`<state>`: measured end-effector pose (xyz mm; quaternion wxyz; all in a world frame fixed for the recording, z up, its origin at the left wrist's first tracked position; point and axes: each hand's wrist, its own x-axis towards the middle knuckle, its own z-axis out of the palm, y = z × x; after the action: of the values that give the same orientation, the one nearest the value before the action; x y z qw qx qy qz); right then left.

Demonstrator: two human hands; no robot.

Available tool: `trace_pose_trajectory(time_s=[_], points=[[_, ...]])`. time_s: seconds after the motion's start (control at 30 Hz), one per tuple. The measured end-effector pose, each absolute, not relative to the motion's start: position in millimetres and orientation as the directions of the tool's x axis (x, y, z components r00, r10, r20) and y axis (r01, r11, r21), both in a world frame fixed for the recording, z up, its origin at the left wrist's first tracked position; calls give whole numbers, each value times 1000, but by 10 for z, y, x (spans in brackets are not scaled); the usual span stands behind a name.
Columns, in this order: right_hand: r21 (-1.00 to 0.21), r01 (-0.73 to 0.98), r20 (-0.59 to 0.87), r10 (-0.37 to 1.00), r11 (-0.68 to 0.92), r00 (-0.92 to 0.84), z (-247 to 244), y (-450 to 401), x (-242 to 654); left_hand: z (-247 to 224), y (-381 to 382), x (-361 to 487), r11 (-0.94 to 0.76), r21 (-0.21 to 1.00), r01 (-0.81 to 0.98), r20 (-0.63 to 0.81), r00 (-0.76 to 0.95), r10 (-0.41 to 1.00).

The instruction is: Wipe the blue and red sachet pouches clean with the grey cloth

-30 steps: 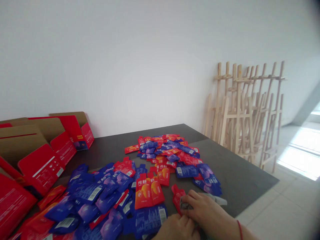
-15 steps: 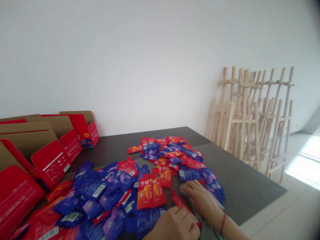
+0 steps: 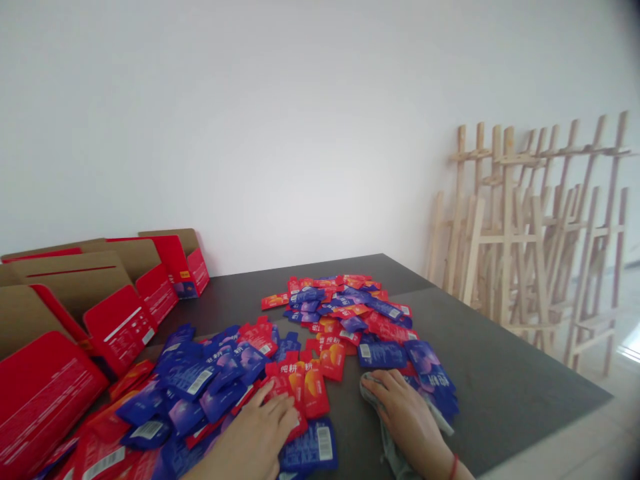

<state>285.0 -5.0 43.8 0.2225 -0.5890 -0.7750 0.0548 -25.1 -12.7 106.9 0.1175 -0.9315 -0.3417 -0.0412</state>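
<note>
My left hand (image 3: 263,427) lies with fingers stretched out over a red pouch (image 3: 289,375), which rests on the pile. Touching that pouch on its right is another red pouch with an orange fruit picture (image 3: 314,390). A blue pouch with a barcode (image 3: 309,448) lies just to the right of the hand. My right hand (image 3: 407,413) presses on a grey-green cloth (image 3: 393,445), its fingers curled over the cloth's far end. Right beside it, blue pouches (image 3: 434,372) overlap in a small stack.
Red and blue pouches form one heap at the left (image 3: 200,373) and another farther back (image 3: 345,303) on the dark table (image 3: 520,393). Open red cardboard boxes (image 3: 117,320) stand along the left. Wooden easels (image 3: 505,233) lean by the white wall.
My left hand has moved left, off the spot beside my right hand. The red pouch that lay there now appears under its fingers. My right hand stays on the cloth.
</note>
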Motion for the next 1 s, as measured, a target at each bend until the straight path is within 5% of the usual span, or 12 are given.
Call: trace_pose_trajectory(time_s=[0.17,0.5,0.83,1.0], points=[[-403,865,276,941,299,-196,453,-44,2844,1318,195,221,-552,-59,832,-42,550,834],[-518,797,287,941,310,-179,488,-38,2895,1053,730,1222,-473,-179,863,41,487,873],[-532,801,233,957,275,-174,641,-54,2972,581,-117,1201,-682,-108,724,137,690,711],[-445,817,137,930,366,-342,844,-293,3007,19,-222,966,-806,-281,522,293,846,446]])
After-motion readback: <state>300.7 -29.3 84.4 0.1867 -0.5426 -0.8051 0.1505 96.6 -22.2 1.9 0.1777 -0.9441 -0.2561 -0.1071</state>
